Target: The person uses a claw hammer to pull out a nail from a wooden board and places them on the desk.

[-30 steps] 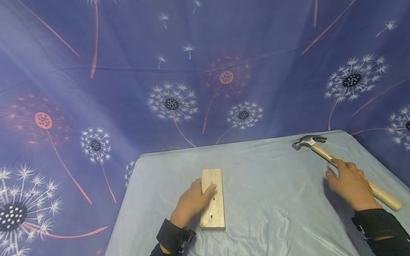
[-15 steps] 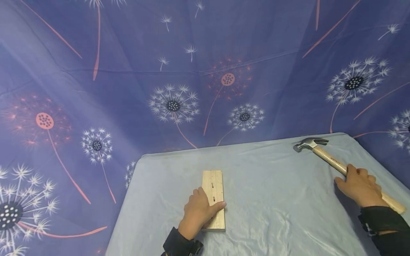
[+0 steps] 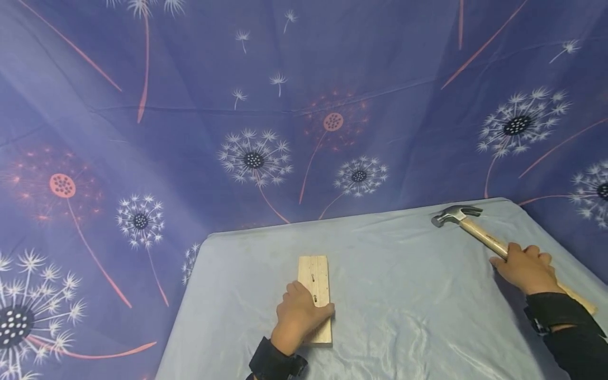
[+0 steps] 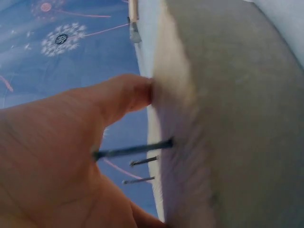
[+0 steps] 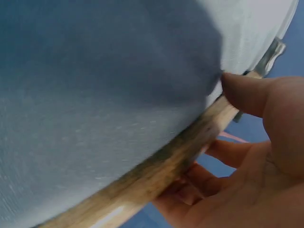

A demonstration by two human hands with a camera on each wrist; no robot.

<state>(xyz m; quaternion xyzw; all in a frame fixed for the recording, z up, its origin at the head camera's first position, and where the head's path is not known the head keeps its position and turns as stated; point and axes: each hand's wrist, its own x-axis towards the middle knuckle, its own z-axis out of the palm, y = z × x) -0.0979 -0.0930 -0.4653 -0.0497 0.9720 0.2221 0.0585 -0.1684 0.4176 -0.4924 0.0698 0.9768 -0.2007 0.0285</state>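
A pale wooden block lies lengthwise on the cloth-covered table, several nails standing in its upper face. Across its near half my left hand grips it, thumb at the right edge and fingers at the left. Close under the palm, the left wrist view shows one nail, with two thinner-looking nails behind it. To the right lies a claw hammer, its steel head towards the back. My right hand holds its wooden handle, fingers along the far side and thumb on the near side; the hand covers the handle's middle.
Pale grey-blue cloth, wrinkled near the front, covers the table. Behind and to both sides hangs a blue curtain printed with dandelions. The hammer head rests close to the table's back right corner.
My left hand has slid along the block towards its near end, and its thumb has moved across to the right edge. My right hand has shifted slightly along the handle and taken hold of it.
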